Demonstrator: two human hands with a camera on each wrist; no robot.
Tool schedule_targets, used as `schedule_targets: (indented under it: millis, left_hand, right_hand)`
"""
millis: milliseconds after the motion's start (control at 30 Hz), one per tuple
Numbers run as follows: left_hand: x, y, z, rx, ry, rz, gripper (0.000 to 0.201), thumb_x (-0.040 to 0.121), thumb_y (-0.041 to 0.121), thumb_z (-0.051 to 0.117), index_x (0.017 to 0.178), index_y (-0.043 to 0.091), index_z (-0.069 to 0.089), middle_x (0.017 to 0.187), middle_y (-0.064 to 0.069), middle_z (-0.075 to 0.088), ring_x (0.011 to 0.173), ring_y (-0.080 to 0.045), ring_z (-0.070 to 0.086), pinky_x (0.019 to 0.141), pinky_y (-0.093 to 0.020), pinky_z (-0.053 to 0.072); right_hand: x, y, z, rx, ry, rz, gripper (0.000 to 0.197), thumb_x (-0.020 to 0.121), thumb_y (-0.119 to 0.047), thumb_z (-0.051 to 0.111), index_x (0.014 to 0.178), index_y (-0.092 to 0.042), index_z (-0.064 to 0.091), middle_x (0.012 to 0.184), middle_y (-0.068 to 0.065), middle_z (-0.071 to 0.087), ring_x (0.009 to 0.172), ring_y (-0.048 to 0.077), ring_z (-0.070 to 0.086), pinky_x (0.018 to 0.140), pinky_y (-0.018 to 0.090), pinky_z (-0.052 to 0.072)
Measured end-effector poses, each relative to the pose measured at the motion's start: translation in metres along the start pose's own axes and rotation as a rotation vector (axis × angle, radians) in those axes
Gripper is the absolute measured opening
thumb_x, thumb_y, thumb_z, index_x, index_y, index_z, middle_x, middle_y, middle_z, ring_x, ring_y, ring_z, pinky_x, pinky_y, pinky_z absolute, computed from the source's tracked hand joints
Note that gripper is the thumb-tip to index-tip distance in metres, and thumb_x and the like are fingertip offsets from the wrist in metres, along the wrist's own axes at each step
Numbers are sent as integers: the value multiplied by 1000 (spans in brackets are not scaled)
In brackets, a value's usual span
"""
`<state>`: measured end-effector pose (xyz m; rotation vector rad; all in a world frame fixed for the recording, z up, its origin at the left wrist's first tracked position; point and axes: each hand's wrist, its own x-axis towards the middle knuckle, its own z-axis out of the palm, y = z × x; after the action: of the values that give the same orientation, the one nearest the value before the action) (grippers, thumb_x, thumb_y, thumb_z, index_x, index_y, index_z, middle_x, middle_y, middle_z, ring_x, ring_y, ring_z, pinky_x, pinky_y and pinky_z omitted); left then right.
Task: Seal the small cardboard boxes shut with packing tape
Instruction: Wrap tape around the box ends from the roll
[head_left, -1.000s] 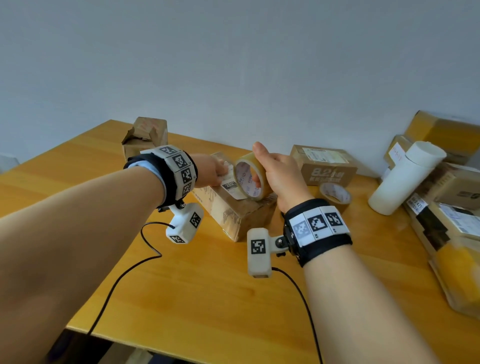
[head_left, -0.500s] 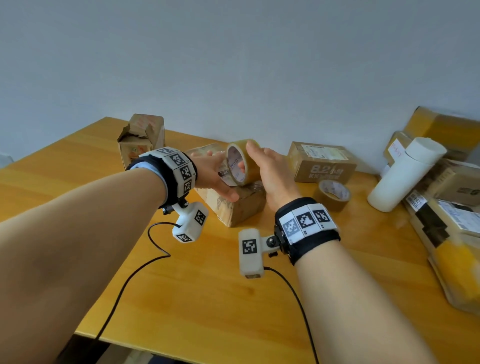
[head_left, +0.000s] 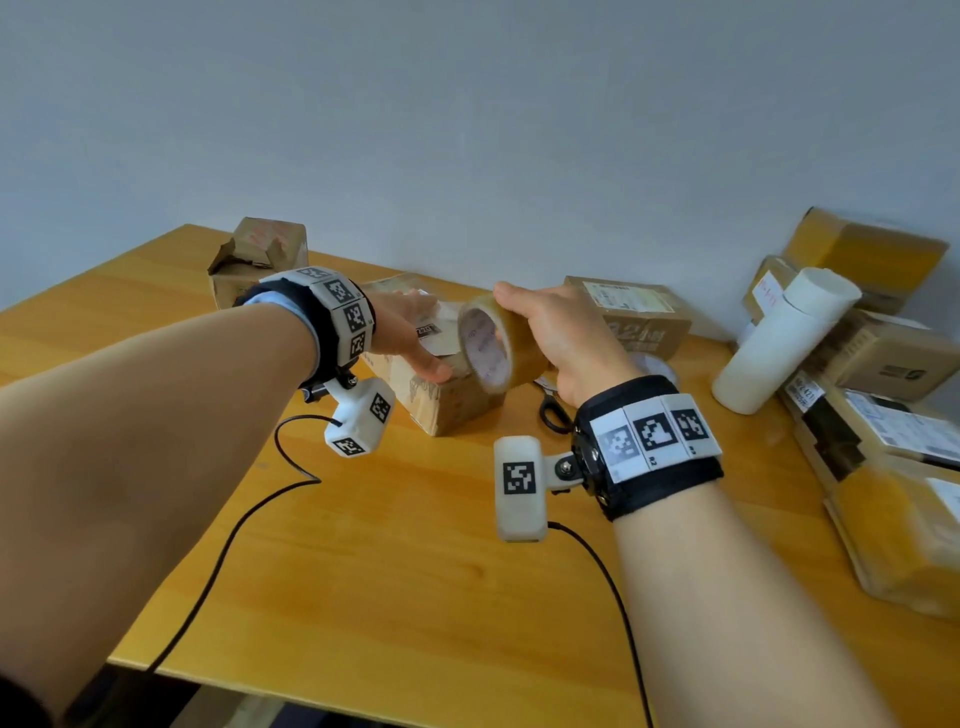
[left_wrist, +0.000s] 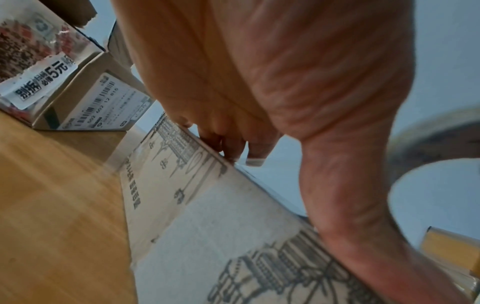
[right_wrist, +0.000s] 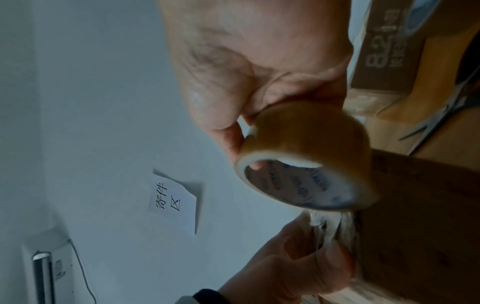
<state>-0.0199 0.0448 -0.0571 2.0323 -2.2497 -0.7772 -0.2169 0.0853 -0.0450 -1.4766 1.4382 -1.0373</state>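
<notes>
Roll (head_left: 488, 349) lowered onto box (head_left: 447, 400) | left hand (head_left: 402, 338) fingertips hidden, seemingly flat

The tape roll (head_left: 498, 349) was translucent tan, its white core printed with blue and red lettering. The cardboard box (head_left: 441, 400) beneath it was kraft brown, its side bearing grey line drawings of buildings. The table (head_left: 415, 571) was honey-yellow wood with faint grain. Both wristbands (head_left: 652, 449) were black, carrying white squares with black block patterns. A white cylinder (head_left: 779, 343) leaned among brown and yellow boxes, the wall (head_left: 467, 130) was pale grey-blue, and the cables (head_left: 228, 535) were black
</notes>
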Motion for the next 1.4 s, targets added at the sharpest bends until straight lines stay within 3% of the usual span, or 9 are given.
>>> schedule_targets:
  millis: [233,333,533,767,933,1033,1133,1233,1400]
  left_hand:
    - [0,-1,0,70,-14,-6,114,76,58,75,159,33,2,167,9,-6,153,-15,-5,122,-49,3]
    - [1,1,-1,105,-22,-2,112,78,60,73,159,32,2,167,7,-6,153,-16,-5,122,-49,3]
    - [-2,3,-3,149,-39,-20,109,79,62,70,159,33,2,167,6,-6,154,-18,-3,122,-49,4]
    - [2,4,-4,211,-46,-26,108,78,67,67,159,35,3,167,6,-5,154,-20,0,122,-50,7]
    - [11,-1,-2,241,-53,-19,112,74,74,64,159,35,3,167,6,-6,154,-20,-2,123,-53,6]
    - [6,3,2,276,-41,1,104,83,69,58,159,30,0,167,3,-10,154,-22,-8,123,-53,5]
    - [-1,10,5,295,-47,38,88,94,60,52,160,28,3,167,3,-10,153,-23,-11,122,-52,5]
    - [-2,8,11,325,-37,83,71,98,56,47,158,36,13,167,5,-6,154,-24,4,123,-49,12]
    - [-12,19,20,403,-14,197,50,106,34,38,155,37,27,164,9,22,149,-20,24,121,-44,23]
  right_hand:
    - [-11,4,-9,-36,-10,68,34,94,-38,70,85,-6,76,65,-3,73,69,16,69,72,33,54]
    - [-15,12,-14,-80,-32,123,38,95,-40,68,92,-3,77,73,1,73,74,18,68,73,33,53]
    - [-25,34,-16,-126,-48,257,34,95,-42,69,75,-14,71,63,-1,67,70,18,63,68,30,45]
    - [-27,49,-8,-151,-82,403,35,93,-43,71,99,-10,76,78,4,72,72,19,63,76,34,49]
    - [-26,48,-6,-184,-108,458,33,93,-43,70,95,-10,75,74,4,70,66,19,61,75,35,49]
    - [-21,48,-6,-235,-125,462,36,94,-44,70,97,-8,75,73,6,70,63,21,61,74,37,51]
    - [-18,46,-2,-290,-154,448,37,95,-43,67,105,-8,74,87,11,71,77,25,63,89,42,56]
    - [-18,44,5,-337,-190,416,39,98,-39,64,111,-4,72,94,16,69,83,29,63,98,45,55]
    - [-20,39,10,-344,-174,404,17,98,-27,64,85,-18,60,85,2,60,70,14,57,67,23,54]
